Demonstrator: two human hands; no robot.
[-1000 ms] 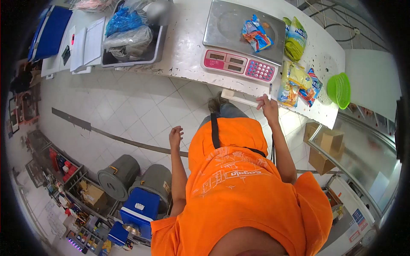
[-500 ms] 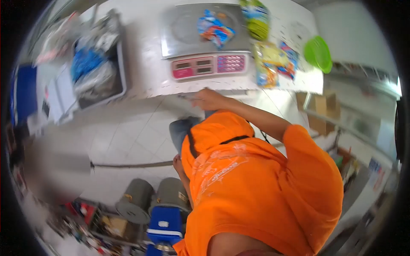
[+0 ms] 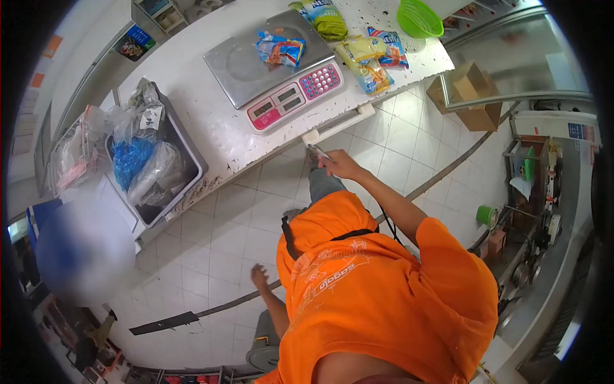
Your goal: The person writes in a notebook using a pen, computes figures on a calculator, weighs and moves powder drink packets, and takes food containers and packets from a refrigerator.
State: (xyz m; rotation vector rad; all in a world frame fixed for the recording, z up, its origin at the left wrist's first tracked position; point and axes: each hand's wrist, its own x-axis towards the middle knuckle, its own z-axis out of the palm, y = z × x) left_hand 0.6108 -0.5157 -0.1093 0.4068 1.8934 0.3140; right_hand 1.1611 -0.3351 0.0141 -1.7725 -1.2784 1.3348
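My right hand [image 3: 342,165] is closed around a slim silvery tool [image 3: 325,155], whose kind I cannot make out. It is held low in front of the white table [image 3: 192,96], near the table's front edge. My left hand [image 3: 259,276] hangs at my side above the tiled floor, fingers loosely apart, holding nothing. On the table stands a scale [image 3: 233,67] with a pink keypad panel, and a blue and red packet [image 3: 280,50] lies on its metal plate. Several packets, among them a yellow one [image 3: 364,54] and a green one [image 3: 327,19], lie to its right.
A grey bin [image 3: 199,163] with plastic bags stands on the table's left end. Beyond the packets sits a green basket [image 3: 420,19]. Cardboard boxes [image 3: 473,96] are on the right, and a grey bucket [image 3: 263,345] is behind my left arm. A blurred patch covers the left.
The view has turned, so table and scale now appear tilted. My left hand shows farther out from my body. My right hand still holds the silvery tool.
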